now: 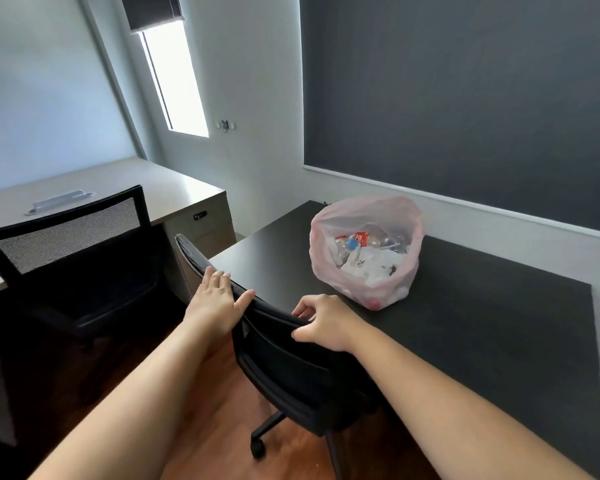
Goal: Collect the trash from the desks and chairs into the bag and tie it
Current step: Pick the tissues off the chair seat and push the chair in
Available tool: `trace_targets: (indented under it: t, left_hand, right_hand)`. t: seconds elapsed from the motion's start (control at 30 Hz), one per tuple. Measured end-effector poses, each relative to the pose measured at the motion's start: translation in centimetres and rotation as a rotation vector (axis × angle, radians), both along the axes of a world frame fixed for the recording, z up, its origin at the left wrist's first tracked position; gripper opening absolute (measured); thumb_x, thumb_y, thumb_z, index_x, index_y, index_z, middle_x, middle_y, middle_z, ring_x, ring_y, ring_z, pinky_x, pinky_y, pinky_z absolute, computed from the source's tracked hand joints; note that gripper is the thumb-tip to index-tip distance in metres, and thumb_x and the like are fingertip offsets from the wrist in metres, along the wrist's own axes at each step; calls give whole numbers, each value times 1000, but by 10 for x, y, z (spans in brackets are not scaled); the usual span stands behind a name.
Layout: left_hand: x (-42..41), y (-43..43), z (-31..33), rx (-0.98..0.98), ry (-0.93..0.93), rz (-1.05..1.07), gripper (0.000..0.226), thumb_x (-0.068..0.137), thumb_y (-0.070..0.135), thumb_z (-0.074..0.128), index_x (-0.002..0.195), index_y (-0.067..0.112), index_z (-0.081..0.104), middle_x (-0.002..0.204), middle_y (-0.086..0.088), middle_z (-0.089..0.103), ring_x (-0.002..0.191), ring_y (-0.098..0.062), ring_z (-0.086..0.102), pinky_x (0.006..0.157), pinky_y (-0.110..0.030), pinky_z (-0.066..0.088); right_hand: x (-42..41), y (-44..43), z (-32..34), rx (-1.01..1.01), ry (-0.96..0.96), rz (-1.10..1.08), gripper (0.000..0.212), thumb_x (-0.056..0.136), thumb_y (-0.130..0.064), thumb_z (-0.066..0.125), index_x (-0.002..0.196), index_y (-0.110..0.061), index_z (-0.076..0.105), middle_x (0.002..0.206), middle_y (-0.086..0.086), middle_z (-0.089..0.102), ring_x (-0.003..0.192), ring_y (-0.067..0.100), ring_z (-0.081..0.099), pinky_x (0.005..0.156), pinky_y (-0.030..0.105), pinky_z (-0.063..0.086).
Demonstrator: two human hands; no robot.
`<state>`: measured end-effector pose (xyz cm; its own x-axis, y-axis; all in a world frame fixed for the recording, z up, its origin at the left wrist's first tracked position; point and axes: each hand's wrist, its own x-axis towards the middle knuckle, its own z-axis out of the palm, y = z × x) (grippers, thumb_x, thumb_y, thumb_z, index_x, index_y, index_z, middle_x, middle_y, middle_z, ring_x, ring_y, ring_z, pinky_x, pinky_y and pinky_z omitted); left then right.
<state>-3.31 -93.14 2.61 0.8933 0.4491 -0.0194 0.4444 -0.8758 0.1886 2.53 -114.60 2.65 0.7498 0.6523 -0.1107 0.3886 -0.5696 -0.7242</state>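
A pale pink plastic bag (368, 285) stands open on the dark desk (482, 327), holding a clear bottle with a red label (359, 241) and crumpled white paper. In front of the desk is a black office chair (291, 372) with its backrest towards me. My left hand (215, 303) grips the top edge of the backrest, fingers over it and thumb on my side. My right hand (323, 323) holds the same edge further right, fingers curled over the top. Both hands are well short of the bag.
A second black mesh-back chair (73, 244) stands at the left, in front of a light wooden desk (160, 188) with a white cable cover. A dark pinboard covers the wall behind the dark desk. The floor is wood.
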Motion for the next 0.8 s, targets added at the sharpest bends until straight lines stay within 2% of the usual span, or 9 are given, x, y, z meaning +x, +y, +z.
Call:
trace_targets:
  t: [0.13, 0.23, 0.33, 0.43, 0.53, 0.6, 0.7, 0.8]
  left_hand:
    - [10, -3, 6, 80, 44, 45, 69, 94, 55, 32, 147, 10, 27, 156, -7, 21, 148, -21, -1, 120, -39, 0]
    - [38, -24, 14, 117, 71, 52, 64, 92, 55, 36, 144, 19, 33, 152, -7, 29, 147, -22, 9, 118, -47, 2]
    - [82, -57, 24, 119, 36, -27, 63, 89, 52, 46, 143, 23, 32, 152, -7, 28, 143, -23, 21, 116, -45, 15]
    - [127, -94, 29, 72, 4, -100, 62, 88, 48, 50, 143, 26, 32, 155, -9, 20, 144, -25, 19, 115, -40, 20]
    - [164, -117, 25, 51, 19, -96, 61, 89, 47, 51, 144, 31, 31, 158, -11, 7, 146, -26, 11, 116, -42, 18]
    - [183, -124, 17, 11, 36, -59, 60, 88, 46, 52, 143, 34, 32, 159, -14, 0, 147, -28, 7, 116, -43, 18]
    - [202, -128, -1, -48, 88, 4, 61, 88, 47, 53, 143, 39, 30, 158, -17, -7, 147, -30, 6, 117, -45, 21]
    - [215, -122, -19, -55, 127, 37, 67, 88, 49, 52, 146, 43, 21, 158, -15, -10, 147, -32, 6, 117, -46, 22]
  right_hand:
    - [10, 2, -4, -19, 17, 99, 38, 65, -48, 69, 99, -31, 65, 93, -11, 66, 87, 10, 64, 85, 28, 53]
    - [35, -13, -3, 95, 138, 103, 41, 70, -61, 61, 97, -32, 66, 88, -7, 68, 83, 10, 65, 79, 28, 53]
    - [89, -44, -3, 169, 11, -108, 20, 81, -41, 62, 84, -21, 67, 76, -6, 66, 71, 10, 60, 76, 32, 52]
    - [146, -83, 2, 136, -133, -277, 10, 86, -23, 59, 78, -20, 64, 81, -3, 66, 82, 17, 62, 77, 26, 48]
    - [199, -115, 0, 88, -229, -427, 11, 85, -19, 58, 84, -14, 68, 106, 6, 63, 100, 25, 59, 86, 27, 43]
    - [225, -129, -2, 42, -260, -513, 16, 84, -24, 59, 93, -16, 70, 128, 7, 51, 117, 27, 48, 97, 29, 38]
    - [248, -140, -8, 41, -137, -576, 22, 84, -32, 62, 105, -25, 67, 152, 6, 26, 136, 31, 29, 107, 37, 31]
    - [263, -140, -17, 137, 7, -588, 34, 85, -34, 61, 119, -34, 60, 159, 6, 8, 144, 31, 19, 110, 41, 30]
